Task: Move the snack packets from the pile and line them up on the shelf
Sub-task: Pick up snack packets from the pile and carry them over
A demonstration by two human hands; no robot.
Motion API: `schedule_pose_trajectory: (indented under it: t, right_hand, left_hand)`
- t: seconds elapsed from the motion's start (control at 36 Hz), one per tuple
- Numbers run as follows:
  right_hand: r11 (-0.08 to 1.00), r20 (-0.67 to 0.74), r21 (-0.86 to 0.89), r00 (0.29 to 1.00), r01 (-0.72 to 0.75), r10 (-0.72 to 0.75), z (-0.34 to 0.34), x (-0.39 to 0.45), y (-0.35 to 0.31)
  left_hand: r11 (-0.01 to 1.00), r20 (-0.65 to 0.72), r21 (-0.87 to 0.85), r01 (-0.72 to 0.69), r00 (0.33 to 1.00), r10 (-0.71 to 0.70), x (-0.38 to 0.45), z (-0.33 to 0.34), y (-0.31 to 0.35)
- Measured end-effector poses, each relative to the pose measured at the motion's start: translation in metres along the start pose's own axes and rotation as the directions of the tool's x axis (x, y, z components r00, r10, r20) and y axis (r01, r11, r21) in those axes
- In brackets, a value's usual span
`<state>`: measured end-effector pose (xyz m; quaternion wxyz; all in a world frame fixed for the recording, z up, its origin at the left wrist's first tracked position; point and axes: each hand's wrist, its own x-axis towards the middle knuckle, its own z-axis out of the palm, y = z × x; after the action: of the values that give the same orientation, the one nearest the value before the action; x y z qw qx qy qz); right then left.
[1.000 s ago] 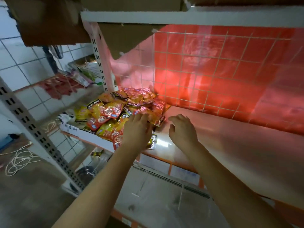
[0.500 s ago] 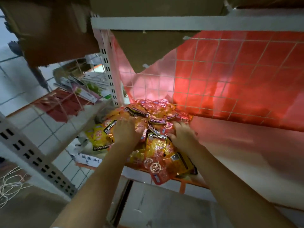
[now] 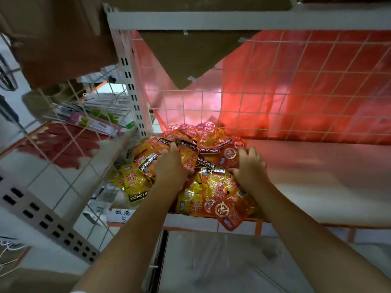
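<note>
A pile of orange, red and yellow snack packets [image 3: 211,187] marked KONCHEW lies at the left end of the white shelf [image 3: 317,178]. My left hand [image 3: 169,168] rests on the pile's left side, its index finger stretched forward between packets. At the pile's right edge my right hand [image 3: 250,163] has its fingers curled over the packets, with the thumb pressed against one. A red packet [image 3: 230,218] hangs over the shelf's front edge, and a yellow packet [image 3: 135,182] lies at the far left.
A wire grid with a red sheet [image 3: 296,92] closes the back of the shelf. A cardboard flap [image 3: 186,56] hangs from the board above. A slotted white post [image 3: 133,92] stands left of the pile; beyond it a neighbouring shelf holds other packets [image 3: 95,119].
Both hands have moved forward onto the pile, and the view has come closer. The right hand went from the bare shelf beside the pile to curling over the pile's right edge.
</note>
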<state>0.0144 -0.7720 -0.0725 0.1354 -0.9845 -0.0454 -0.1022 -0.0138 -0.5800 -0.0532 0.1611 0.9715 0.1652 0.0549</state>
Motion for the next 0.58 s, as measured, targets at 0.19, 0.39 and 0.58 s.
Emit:
schedule_pose_trajectory:
  t: [0.19, 0.39, 0.58]
  right_hand:
    - [0.99, -0.062, 0.14, 0.998, 0.004, 0.005, -0.012, -0.003, 0.002]
    - [0.926, -0.069, 0.364, 0.994, 0.101, -0.081, -0.029, -0.009, 0.006]
    - [0.755, 0.03, 0.634, 0.97, 0.166, -0.239, -0.056, -0.019, 0.019]
  left_hand:
    - [0.943, -0.043, -0.326, -0.074, 0.997, 0.063, -0.005, -0.011, 0.002]
    - [0.85, -0.076, -0.508, -0.138, 0.99, 0.115, -0.011, -0.036, 0.005]
    - [0.714, 0.084, -0.673, -0.192, 0.94, 0.332, -0.018, -0.061, 0.032]
